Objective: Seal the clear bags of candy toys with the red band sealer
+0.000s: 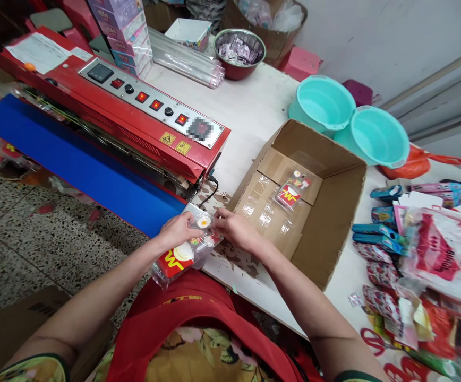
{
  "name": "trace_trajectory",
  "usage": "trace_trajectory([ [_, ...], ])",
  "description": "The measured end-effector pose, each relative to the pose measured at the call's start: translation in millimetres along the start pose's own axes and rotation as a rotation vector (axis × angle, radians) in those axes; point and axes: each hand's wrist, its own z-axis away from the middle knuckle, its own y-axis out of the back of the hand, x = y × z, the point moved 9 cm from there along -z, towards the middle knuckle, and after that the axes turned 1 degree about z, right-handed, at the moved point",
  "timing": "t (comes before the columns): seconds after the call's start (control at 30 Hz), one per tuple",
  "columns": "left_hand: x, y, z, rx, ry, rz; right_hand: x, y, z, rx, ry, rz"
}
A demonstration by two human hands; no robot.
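Both my hands grip one clear plastic packet (pixel 186 252) with a red card and small toy pieces inside, held over the table's near edge. My left hand (pixel 178 229) pinches its upper left side, and my right hand (pixel 236 228) pinches its upper right end. Just beyond them ends the blue belt (pixel 75 164) of a red sealing machine (pixel 135 114). To the right lies an open cardboard box (pixel 334 212) with one similar sealed packet (pixel 292 192) on its bottom.
Two teal basins (pixel 346 119) stand behind the box, and a steel bowl (pixel 239 53) of small packets sits farther back. A heap of coloured packets and bags (pixel 417 265) covers the table's right side. Terrazzo floor (pixel 23 233) lies at left.
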Motion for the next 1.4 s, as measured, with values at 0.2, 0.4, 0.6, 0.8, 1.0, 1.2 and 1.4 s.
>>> trace_trajectory([
  [0.2, -7, 2.6, 5, -0.151, -0.008, 0.596, -1, 33, 9, 0.312, -0.040, -0.263],
  [0.4, -2, 7.6, 11, -0.230, -0.044, 0.886, 24, 20, 11, 0.427, -0.288, -0.675],
  [0.6, 10, 11.4, 8, -0.205, -0.033, 0.983, 24, 15, 2, 0.469, -0.373, -0.922],
  [0.8, 19, 27.4, -17, -0.003, 0.098, 1.029, 29, 15, 2, 0.537, -0.411, -0.881],
  [1.0, 8, 26.2, -35, 0.142, 0.199, 1.084, 40, 10, 0, 0.610, -0.450, -0.843],
  [1.2, -15, 41.5, -41, 0.178, 0.216, 1.099, 59, 6, -31, 0.668, -0.497, -0.938],
  [1.4, -42, 68.7, -27, 0.257, 0.218, 1.093, 55, -4, -66, 0.744, -0.460, -0.992],
])
